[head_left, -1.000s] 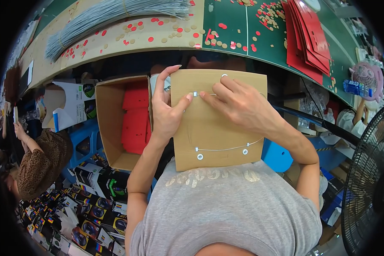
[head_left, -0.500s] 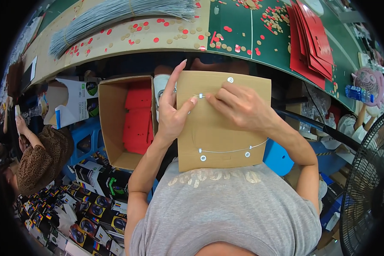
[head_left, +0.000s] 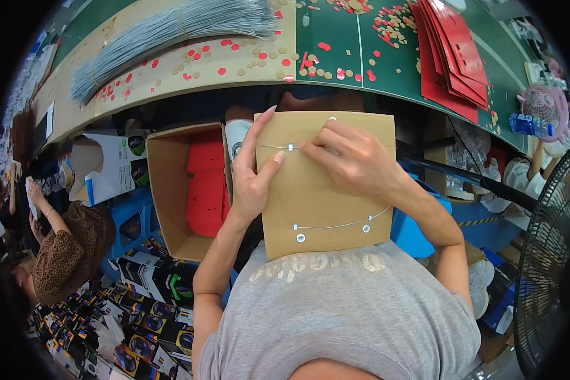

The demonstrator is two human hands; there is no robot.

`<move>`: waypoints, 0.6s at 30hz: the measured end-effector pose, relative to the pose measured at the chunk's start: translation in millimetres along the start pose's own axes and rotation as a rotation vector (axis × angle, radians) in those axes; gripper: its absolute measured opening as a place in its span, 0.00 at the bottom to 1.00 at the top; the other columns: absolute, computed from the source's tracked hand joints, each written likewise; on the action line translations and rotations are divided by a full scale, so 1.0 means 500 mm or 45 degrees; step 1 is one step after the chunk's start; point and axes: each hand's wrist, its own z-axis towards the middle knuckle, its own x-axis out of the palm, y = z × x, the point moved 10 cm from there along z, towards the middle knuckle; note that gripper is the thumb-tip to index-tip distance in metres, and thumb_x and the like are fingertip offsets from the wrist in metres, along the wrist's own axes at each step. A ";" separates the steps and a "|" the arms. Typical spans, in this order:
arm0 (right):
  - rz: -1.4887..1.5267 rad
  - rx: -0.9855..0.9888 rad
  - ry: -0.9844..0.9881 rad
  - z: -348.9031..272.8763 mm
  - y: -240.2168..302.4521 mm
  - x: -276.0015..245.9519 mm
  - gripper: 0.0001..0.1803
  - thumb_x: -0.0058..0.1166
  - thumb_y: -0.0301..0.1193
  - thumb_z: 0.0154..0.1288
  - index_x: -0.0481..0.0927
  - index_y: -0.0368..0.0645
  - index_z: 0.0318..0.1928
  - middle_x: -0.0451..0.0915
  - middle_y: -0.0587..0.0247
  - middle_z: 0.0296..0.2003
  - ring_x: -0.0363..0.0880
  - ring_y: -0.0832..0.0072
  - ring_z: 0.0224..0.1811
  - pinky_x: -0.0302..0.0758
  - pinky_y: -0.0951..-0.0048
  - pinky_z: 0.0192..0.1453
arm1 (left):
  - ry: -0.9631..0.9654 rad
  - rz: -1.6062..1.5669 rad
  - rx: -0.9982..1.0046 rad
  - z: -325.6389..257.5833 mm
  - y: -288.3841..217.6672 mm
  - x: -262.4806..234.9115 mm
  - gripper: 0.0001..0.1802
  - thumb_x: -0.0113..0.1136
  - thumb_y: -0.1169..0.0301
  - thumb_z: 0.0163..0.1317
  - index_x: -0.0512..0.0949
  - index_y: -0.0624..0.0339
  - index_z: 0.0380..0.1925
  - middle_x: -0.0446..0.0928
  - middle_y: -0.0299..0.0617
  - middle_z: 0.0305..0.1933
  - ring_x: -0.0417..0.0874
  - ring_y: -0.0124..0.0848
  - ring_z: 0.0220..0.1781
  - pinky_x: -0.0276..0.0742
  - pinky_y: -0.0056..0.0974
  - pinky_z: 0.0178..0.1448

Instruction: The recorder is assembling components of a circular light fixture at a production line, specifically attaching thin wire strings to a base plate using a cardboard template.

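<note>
A flat brown cardboard panel (head_left: pixel 335 190) leans against my body. Eyelets (head_left: pixel 300 238) and small white clips (head_left: pixel 295 227) sit on it, and a thin pale wire (head_left: pixel 332 225) runs through the lower clips. At the panel's left edge my left hand (head_left: pixel 254 183) grips it, thumb on the face and index finger stretched up along the edge. My right hand (head_left: pixel 354 152) is closed over the upper part, fingertips pinched on the wire just right of the upper clip (head_left: pixel 291 147). More wire extends left of that clip; the rest under my right hand is hidden.
Beside my left arm stands an open carton (head_left: pixel 164 190) with red sheets (head_left: pixel 208 183). The table beyond bears a bundle of grey wires (head_left: pixel 177 35), scattered red and tan discs, and red folders (head_left: pixel 446 60). A black fan (head_left: pixel 551 266) stands at right; another person (head_left: pixel 63 253) sits at left.
My left thumb has come away from the upper clip, down and left onto the panel. My right fingers stay just right of that clip. The whole view has shifted slightly.
</note>
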 end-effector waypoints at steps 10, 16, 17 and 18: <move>-0.028 0.170 -0.020 -0.042 -0.015 -0.032 0.20 0.65 0.25 0.50 0.85 0.36 0.46 0.80 0.58 0.42 0.82 0.64 0.45 0.82 0.66 0.44 | -0.048 0.714 0.146 -0.003 -0.043 -0.012 0.22 0.51 0.76 0.74 0.76 0.66 0.66 0.69 0.53 0.76 0.75 0.35 0.70 0.68 0.37 0.72; -0.082 1.066 -0.519 -0.267 -0.050 -0.145 0.22 0.73 0.23 0.55 0.86 0.39 0.52 0.83 0.56 0.51 0.85 0.64 0.52 0.84 0.69 0.51 | -0.179 0.955 0.384 -0.013 -0.087 -0.034 0.13 0.62 0.83 0.67 0.86 0.71 0.50 0.73 0.55 0.72 0.77 0.43 0.71 0.71 0.43 0.74; 0.059 1.280 -0.572 -0.312 -0.045 -0.136 0.22 0.73 0.23 0.55 0.86 0.39 0.53 0.84 0.56 0.51 0.86 0.66 0.50 0.85 0.70 0.49 | -0.212 0.878 0.402 -0.012 -0.092 -0.038 0.09 0.66 0.84 0.62 0.86 0.71 0.43 0.75 0.56 0.70 0.74 0.47 0.73 0.70 0.46 0.75; 0.208 1.490 -0.624 -0.353 -0.042 -0.118 0.23 0.73 0.22 0.55 0.86 0.38 0.53 0.85 0.56 0.51 0.87 0.68 0.48 0.86 0.71 0.47 | -0.246 0.800 0.416 -0.011 -0.095 -0.043 0.05 0.70 0.84 0.57 0.87 0.70 0.35 0.78 0.56 0.67 0.71 0.51 0.76 0.68 0.50 0.76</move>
